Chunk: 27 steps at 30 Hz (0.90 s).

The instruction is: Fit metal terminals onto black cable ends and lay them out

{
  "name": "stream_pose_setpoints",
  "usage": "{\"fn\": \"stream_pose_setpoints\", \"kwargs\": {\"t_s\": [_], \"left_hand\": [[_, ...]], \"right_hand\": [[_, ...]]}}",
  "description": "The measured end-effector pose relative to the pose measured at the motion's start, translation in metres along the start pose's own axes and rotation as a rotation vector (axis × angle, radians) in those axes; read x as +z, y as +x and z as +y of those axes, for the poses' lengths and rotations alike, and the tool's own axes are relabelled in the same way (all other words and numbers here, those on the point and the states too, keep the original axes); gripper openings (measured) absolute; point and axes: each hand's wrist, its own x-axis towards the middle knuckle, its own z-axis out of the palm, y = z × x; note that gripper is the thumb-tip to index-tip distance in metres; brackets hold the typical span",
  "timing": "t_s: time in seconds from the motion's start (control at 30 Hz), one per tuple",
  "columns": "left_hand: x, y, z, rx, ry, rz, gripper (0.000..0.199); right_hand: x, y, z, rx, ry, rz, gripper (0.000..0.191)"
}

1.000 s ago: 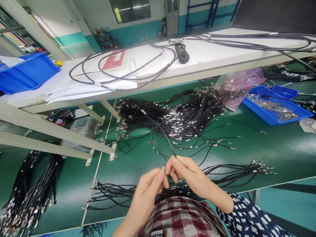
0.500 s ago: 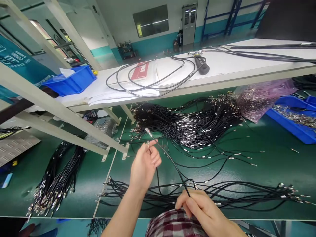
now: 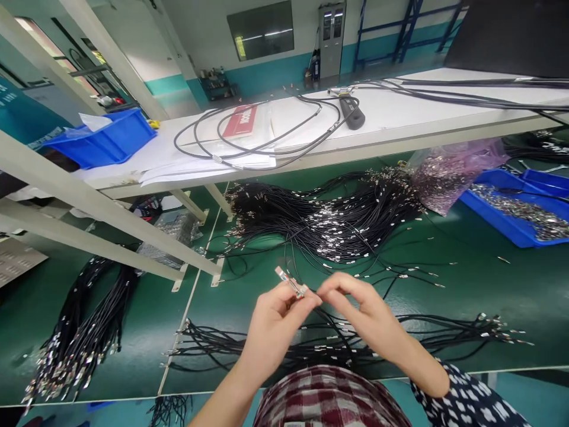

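Observation:
My left hand [image 3: 276,325] is closed, thumb against fingers, on the end of a black cable. The metal cable end [image 3: 284,277] juts up past the fingers, with a second small metal piece beside it. Right next to it, my right hand [image 3: 367,311] pinches the same black cable just behind that end; the fingertips of both hands nearly meet. Below the hands a loose bundle of black cables [image 3: 444,332] with metal ends lies along the front of the green table [image 3: 484,284]. Beyond them sits a large pile of black cables [image 3: 329,216] with white tags.
A white shelf [image 3: 302,142] crosses above the table, bearing coiled cables, a dark-handled tool [image 3: 353,112] and a blue bin [image 3: 111,139]. At right are a pink bag [image 3: 448,175] and a blue tray [image 3: 502,222] of metal parts. Another cable bundle [image 3: 84,326] lies left, near shelf posts.
My right hand has moved up from the table's front edge along the cable to my left hand. My left hand now grips the cable end, which earlier stood free beside its fingers.

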Motion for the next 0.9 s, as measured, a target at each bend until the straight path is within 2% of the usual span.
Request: {"fn": "stream_pose_setpoints", "kwargs": {"t_s": [0.07,0.13,0.23,0.3,0.47,0.67,0.77,0.9], "left_hand": [[0.010,-0.004,-0.002,-0.010,0.042,-0.068,0.016],[0.019,-0.007,-0.006,-0.030,0.078,-0.118,0.020],[0.023,-0.012,-0.009,-0.062,0.099,-0.130,0.019],[0.020,-0.014,-0.007,-0.094,0.071,-0.093,0.016],[0.008,-0.011,-0.001,-0.104,-0.051,-0.020,0.029],[0.022,0.002,-0.007,-0.077,-0.116,-0.043,0.031],[0.027,0.004,-0.011,-0.058,-0.131,-0.017,0.029],[0.023,0.002,-0.009,-0.031,-0.107,0.060,0.029]], "right_hand": [[-0.002,0.014,-0.018,-0.047,0.018,0.034,0.018],[-0.001,0.023,-0.032,-0.068,-0.003,0.013,0.012],[0.002,0.030,-0.041,-0.072,-0.008,-0.020,0.014],[0.000,0.032,-0.041,-0.067,0.066,-0.023,0.016],[-0.009,0.035,-0.033,-0.029,0.249,-0.019,0.016],[-0.003,0.037,-0.030,-0.006,0.351,-0.035,0.016],[0.000,0.036,-0.026,0.000,0.460,-0.043,0.017],[-0.002,0.033,-0.021,0.027,0.595,-0.056,0.022]]}}
